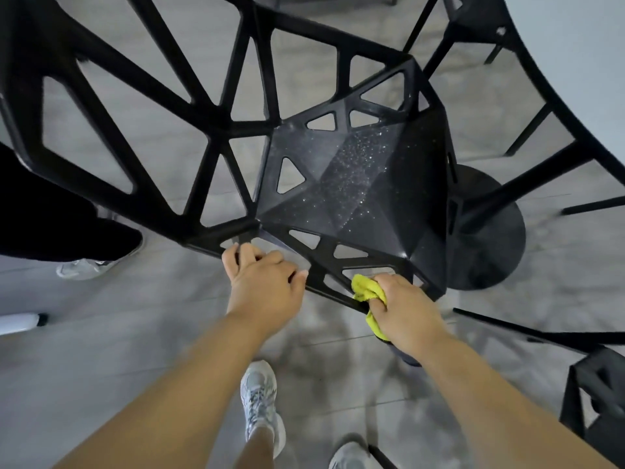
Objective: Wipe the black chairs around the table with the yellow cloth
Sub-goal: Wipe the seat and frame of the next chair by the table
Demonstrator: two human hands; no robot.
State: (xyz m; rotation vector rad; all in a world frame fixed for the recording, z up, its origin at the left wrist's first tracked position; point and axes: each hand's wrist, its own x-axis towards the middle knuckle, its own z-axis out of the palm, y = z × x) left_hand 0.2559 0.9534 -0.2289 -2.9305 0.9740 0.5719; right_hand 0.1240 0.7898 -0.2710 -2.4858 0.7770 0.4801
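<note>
No text, label or number is legible anywhere (shoe markings too blurred).

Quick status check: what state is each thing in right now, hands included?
Chair: seat dotted with pale specks.
Cloth: bunched, pressed against the chair's near edge.
Left hand: fingers curled over the chair's near edge.
Right hand: grips the cloth.

Three black chairs (355, 184) (473, 18) (612, 448) show, one yellow cloth (367, 292) and one counter (575, 45). There are two hands, a left hand (267, 286) and a right hand (402, 309), and three grey shoes (258, 401) (348, 456) (84, 265).
</note>
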